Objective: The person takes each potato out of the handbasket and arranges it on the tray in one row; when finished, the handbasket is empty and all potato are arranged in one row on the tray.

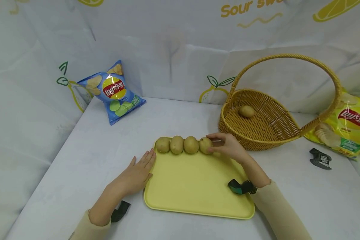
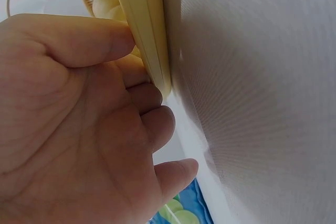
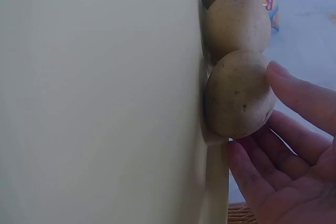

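Along the far edge of the yellow tray (image 1: 198, 186) several potatoes sit in a row. My right hand (image 1: 228, 145) holds the rightmost potato (image 1: 205, 145), thumb and fingers around its right side; the right wrist view shows this potato (image 3: 239, 95) against the tray rim, next to its neighbour (image 3: 237, 24). At the tray's left edge my left hand (image 1: 138, 173) lies with fingers extended, touching the rim. In the left wrist view the left hand's thumb and fingertips meet the tray side (image 2: 144, 30).
A wicker basket (image 1: 258, 141) with a tall handle stands behind the tray to the right, one potato (image 1: 246, 111) inside. A blue chip bag (image 1: 114, 91) leans at the back left, a yellow chip bag (image 1: 346, 125) at the right. A small black wrapper (image 1: 320, 159) lies near it.
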Demonstrator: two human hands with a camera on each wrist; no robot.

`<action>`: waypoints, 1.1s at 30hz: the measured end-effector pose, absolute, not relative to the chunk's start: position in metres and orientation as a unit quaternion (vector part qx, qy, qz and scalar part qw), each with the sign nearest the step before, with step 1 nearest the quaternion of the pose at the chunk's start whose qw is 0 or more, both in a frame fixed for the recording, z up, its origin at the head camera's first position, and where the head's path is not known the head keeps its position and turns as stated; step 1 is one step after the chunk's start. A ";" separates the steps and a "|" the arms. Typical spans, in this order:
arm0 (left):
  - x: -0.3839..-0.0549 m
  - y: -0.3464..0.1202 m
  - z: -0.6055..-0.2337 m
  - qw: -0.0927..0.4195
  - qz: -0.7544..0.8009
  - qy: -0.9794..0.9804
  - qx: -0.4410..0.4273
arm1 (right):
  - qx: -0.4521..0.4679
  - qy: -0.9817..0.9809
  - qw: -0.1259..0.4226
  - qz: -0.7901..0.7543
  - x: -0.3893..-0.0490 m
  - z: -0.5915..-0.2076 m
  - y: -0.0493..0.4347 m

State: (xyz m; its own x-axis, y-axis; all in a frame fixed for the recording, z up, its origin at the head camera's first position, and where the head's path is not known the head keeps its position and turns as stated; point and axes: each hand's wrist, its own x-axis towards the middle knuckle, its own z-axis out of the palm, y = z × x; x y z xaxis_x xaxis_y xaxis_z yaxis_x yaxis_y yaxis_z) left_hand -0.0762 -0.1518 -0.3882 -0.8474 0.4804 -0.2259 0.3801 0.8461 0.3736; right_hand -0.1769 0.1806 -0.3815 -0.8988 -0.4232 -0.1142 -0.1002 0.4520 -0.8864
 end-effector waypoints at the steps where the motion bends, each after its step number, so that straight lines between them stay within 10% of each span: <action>1: -0.076 -0.152 -0.388 0.158 0.160 0.948 0.226 | -0.158 0.836 0.162 -0.500 -0.177 -0.382 0.181; 33: -0.077 -0.152 -0.386 0.167 0.170 0.946 0.222 | -0.086 0.858 0.017 -0.506 -0.232 -0.285 0.243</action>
State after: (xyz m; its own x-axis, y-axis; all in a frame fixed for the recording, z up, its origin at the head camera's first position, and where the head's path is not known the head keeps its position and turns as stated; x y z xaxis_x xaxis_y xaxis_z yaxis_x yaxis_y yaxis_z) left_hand -0.0766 -0.1516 -0.3859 -0.8462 0.4759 -0.2397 0.3624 0.8437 0.3960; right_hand -0.2316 0.2429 -0.2848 -0.9846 -0.1652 0.0579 -0.1306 0.4728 -0.8714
